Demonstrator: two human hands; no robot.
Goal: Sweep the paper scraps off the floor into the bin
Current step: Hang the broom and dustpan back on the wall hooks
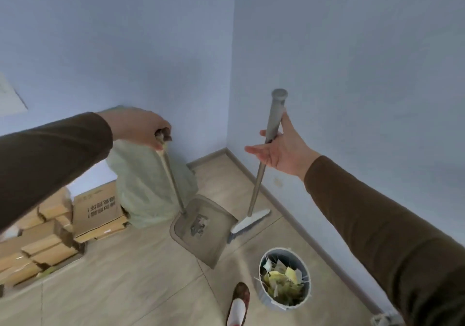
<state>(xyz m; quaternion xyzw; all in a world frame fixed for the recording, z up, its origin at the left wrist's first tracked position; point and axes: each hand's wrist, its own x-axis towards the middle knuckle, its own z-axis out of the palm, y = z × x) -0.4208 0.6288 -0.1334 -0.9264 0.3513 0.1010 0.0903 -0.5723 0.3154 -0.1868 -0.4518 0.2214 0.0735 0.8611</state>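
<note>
One head-worn wide-angle view looks forward and steeply down into a room corner, floor (125, 288) filling the lower frame.

Looks like a spare or storage room in a home or small office, corner view. Plain pale blue walls (352, 49), grey skirting board (284, 200), light wood-look floor (125, 288). Stacked cardboard boxes (98, 212) along the left wall, some printed, plus a pale plastic bag (141, 179) standing full in the corner. Small round bin (285, 279) holding paper scraps (281, 280). Long-handled dustpan (201, 232) and broom (251, 221) in use, foot in a slipper (237, 305): indoor, domestic-grade kit, nothing industrial.
</note>
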